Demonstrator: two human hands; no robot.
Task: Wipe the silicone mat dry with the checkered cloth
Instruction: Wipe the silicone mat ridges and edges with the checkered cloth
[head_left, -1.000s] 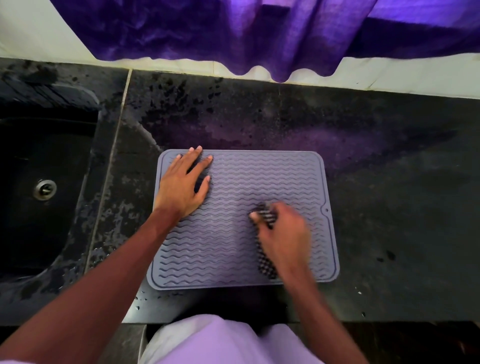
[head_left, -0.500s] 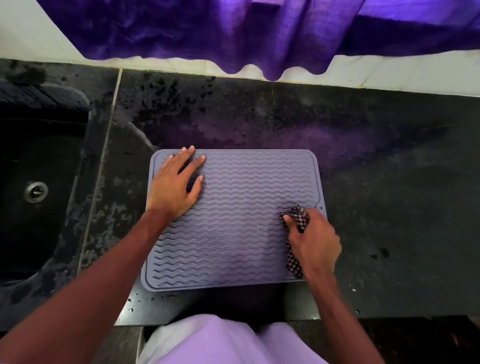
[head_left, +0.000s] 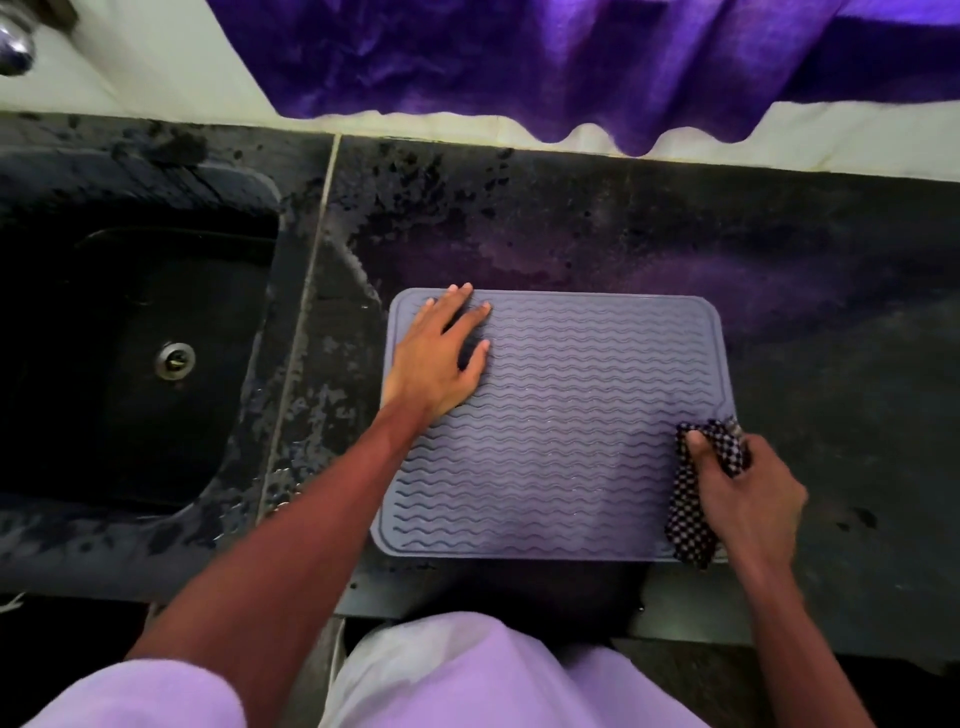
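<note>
Now I am pressing my left hand (head_left: 439, 358) flat, fingers spread, on the far corner of the silicone mat (head_left: 571, 415), probably to pin it against sliding. My right hand (head_left: 748, 499) is gripping the bunched checkered cloth (head_left: 688, 509), working the mat edge beneath it. I am counting one mat, one cloth, two hands.

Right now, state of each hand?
Left hand: open, pressing flat on the grey ribbed silicone mat.
Right hand: gripping the bunched black-and-white checkered cloth at the mat's right edge.
</note>
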